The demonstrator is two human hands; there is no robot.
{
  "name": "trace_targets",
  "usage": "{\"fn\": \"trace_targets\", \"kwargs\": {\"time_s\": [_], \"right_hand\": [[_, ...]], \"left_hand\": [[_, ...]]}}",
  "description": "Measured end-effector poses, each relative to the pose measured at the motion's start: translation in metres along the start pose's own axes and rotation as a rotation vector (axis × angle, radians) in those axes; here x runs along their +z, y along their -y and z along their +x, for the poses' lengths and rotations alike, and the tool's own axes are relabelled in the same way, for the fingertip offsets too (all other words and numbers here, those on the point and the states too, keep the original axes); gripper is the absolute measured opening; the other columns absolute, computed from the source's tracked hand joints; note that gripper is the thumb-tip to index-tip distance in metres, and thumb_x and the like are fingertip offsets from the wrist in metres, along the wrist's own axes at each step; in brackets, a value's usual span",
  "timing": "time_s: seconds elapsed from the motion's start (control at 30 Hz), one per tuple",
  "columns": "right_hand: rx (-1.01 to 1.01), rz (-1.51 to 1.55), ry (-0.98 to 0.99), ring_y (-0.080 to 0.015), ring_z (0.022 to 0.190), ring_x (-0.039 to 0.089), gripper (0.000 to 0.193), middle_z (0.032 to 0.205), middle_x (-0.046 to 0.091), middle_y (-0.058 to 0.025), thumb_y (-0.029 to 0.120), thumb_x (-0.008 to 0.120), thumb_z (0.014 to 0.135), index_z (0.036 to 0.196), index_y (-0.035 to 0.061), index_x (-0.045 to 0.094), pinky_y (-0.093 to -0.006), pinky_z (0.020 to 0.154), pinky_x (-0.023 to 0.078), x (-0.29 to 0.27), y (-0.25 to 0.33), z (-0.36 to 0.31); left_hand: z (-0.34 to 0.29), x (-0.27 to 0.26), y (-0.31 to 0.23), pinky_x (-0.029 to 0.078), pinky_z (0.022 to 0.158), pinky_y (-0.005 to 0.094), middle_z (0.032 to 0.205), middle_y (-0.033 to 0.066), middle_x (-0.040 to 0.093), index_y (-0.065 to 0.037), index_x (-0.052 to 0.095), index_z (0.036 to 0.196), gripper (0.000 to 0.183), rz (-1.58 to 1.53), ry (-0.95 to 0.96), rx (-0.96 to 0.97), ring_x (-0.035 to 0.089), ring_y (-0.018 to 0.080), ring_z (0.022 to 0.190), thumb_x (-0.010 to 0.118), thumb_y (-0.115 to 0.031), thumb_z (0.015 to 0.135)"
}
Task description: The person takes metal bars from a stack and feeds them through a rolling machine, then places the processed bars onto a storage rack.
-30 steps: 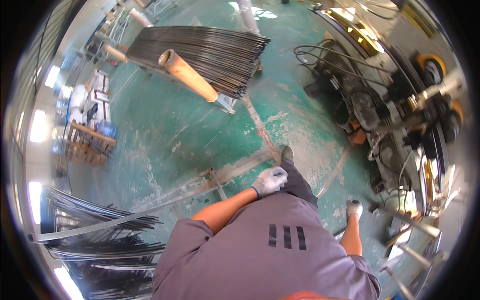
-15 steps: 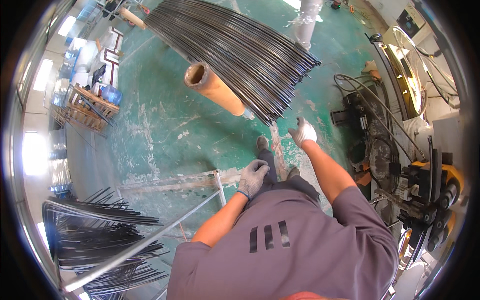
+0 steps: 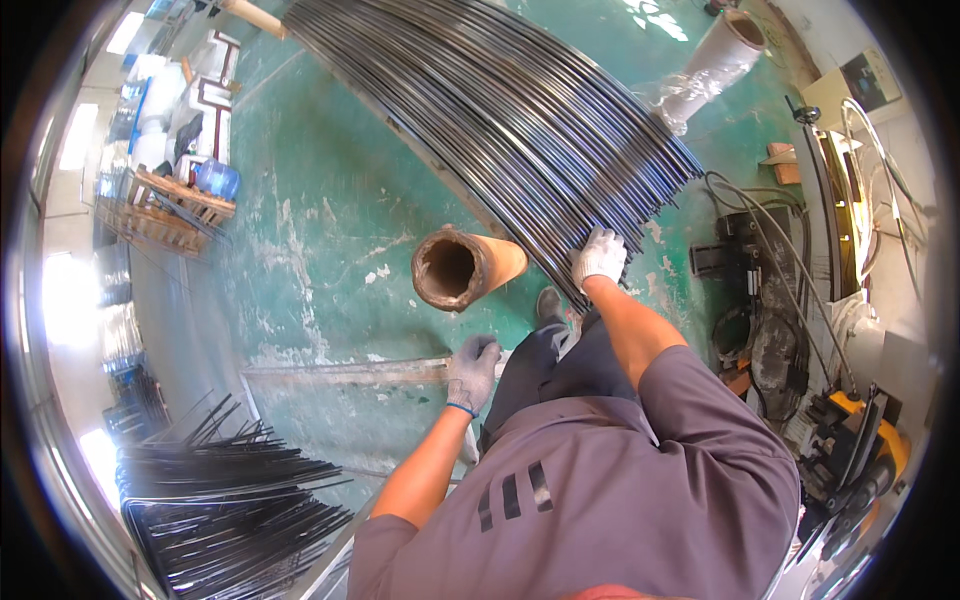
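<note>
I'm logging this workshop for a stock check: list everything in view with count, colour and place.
Long rods: many, dark metallic, upper middle
Orange tube: 1, orange, beside long rods
Pale tube: 1, whitish, upper right
Tan tube: 1, tan, top left
Black rods: many, black, lower left
Pallets: count unclear, brown, left
Jug: 1, blue, by pallets
Machinery: count unclear, black and yellow, right
Floor: 1, worn green, throughout
Shirt: 1, grey, bottom
Trousers: 1 pair, dark, centre
Left grip: 1, grey glove, left of trousers
Right grip: 1, white glove, at long rods' near ends
</note>
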State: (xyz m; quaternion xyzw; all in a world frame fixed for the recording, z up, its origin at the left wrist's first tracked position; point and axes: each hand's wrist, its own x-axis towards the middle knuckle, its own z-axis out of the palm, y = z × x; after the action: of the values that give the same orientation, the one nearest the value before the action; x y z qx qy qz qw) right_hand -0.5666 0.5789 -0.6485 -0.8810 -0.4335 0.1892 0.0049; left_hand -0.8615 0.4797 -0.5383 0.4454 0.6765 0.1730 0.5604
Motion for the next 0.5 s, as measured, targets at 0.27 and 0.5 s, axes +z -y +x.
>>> {"fn": "trace_targets", "kwargs": {"time_s": [0.27, 0.5], "right_hand": [[-0.126, 0.128, 0.309, -0.0392, 0.114, 0.07, 0.047, 0.117, 0.075, -0.022, 0.041, 0.082, 0.085, 0.114, 0.0049, 0.071, -0.0482, 0.099, 0.056, -0.009, -0.032, 0.045], [-0.177, 0.061, 0.361, -0.0404, 0.109, 0.071, 0.029, 0.11, 0.076, -0.0217, 0.032, 0.076, 0.089, 0.103, 0.0071, 0.075, -0.051, 0.093, 0.057, -0.014, -0.043, 0.065]], "left_hand": [[0.019, 0.047, -0.041, 0.057, 0.085, 0.0333, 0.097, 0.0125, 0.075, 0.002, 0.07, 0.114, 0.026, 0.201, 0.092, 0.095, 0.073, 0.0183, 0.09, 0.066, -0.019, 0.099], [0.026, 0.083, -0.085, 0.057, 0.09, 0.038, 0.102, 0.0176, 0.076, 0.001, 0.071, 0.117, 0.03, 0.227, 0.183, 0.159, 0.074, 0.0253, 0.096, 0.066, -0.022, 0.1]]}}
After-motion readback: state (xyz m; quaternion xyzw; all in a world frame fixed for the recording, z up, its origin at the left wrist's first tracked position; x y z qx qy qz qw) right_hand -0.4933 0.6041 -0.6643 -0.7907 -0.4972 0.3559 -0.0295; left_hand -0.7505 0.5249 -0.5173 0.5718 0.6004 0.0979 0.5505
